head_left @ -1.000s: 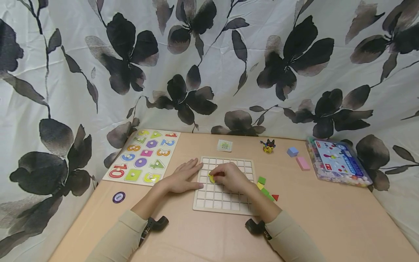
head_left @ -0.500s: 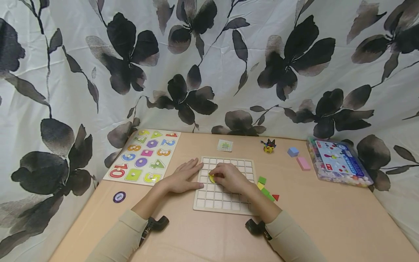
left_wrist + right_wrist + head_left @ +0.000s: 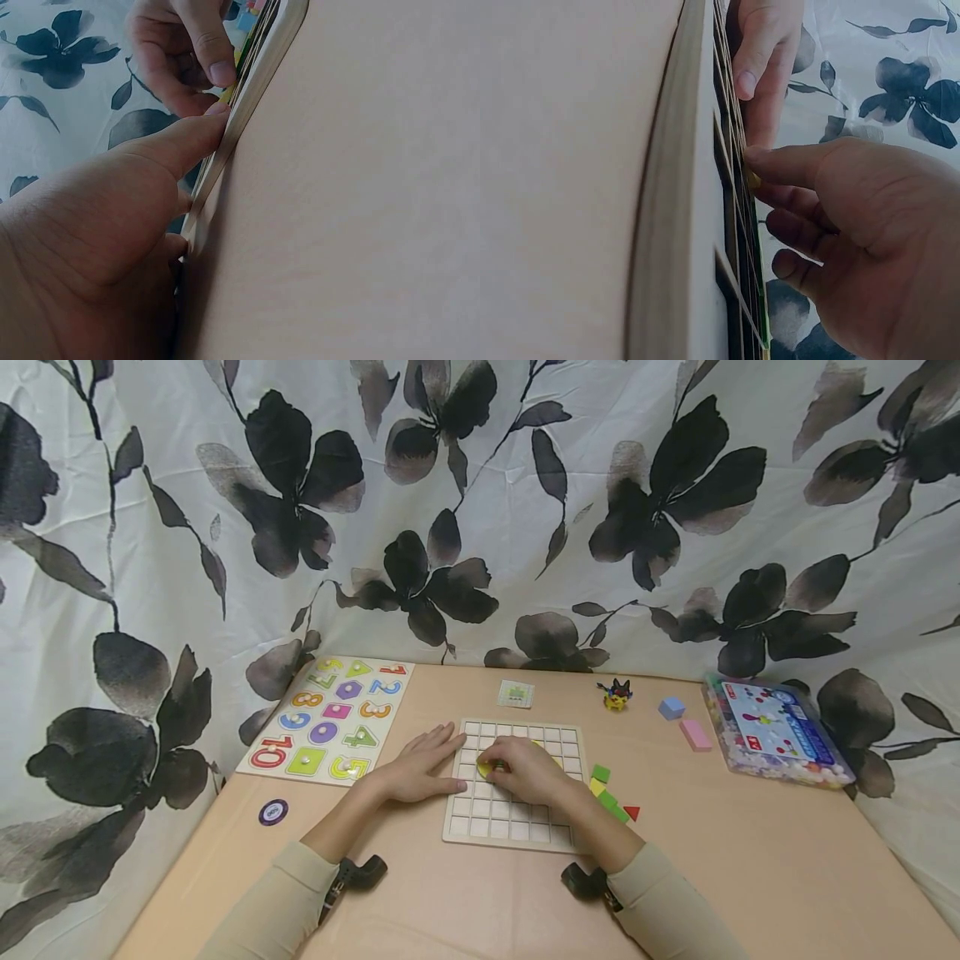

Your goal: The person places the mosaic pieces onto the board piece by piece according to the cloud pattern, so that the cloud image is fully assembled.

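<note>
Barely anything moved: right hand point(image 3: 525, 768) kept pinching the yellow piece point(image 3: 485, 768) on the grid board point(image 3: 495, 827) (mid-desk), left hand point(image 3: 420, 768) flat, fingers straight, at its left edge.

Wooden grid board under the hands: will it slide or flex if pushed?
The grid board looks like rigid wood with a raised rim, so it is probably stiff. It lies flat on the smooth table, and the left hand presses its left edge, which hints that it slides easily. Flat and low, it is unlikely to tip.
</note>
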Demonstrator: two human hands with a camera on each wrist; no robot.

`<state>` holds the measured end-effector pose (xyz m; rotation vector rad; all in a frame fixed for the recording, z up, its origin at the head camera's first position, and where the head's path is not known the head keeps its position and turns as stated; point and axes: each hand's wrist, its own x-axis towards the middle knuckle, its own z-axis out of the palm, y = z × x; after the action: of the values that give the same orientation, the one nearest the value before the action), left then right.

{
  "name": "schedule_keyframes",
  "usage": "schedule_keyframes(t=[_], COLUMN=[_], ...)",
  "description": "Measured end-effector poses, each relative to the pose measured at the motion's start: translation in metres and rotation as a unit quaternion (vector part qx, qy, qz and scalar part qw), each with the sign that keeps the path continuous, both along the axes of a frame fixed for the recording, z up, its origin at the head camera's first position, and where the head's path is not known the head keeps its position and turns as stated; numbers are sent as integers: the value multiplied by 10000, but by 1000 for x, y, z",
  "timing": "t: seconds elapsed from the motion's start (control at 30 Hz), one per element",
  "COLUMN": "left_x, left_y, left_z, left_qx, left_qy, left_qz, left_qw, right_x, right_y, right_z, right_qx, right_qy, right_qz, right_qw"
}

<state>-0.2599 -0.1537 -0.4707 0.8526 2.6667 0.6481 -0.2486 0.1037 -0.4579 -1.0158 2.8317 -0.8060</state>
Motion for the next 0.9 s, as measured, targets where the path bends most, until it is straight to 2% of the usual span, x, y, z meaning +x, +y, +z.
schedule_keyframes(t=[0.63, 0.73, 0.9], left_x=[-1, 0, 1], left_y=[0, 0, 0], left_z=[-1, 0, 0], left_qx=[31, 19, 62], left_qy=[-40, -46, -69], left_qz=[40, 43, 37], left_qw=[10000, 10000, 10000], right_x=[1, 1, 5], right_y=[1, 2, 8], right_z=[-2, 0, 13], right_qx=[210, 56, -506], right_qy=[85, -25, -435], right_qz=[-97, -118, -292], right_qw=[9997, 9999, 9973])
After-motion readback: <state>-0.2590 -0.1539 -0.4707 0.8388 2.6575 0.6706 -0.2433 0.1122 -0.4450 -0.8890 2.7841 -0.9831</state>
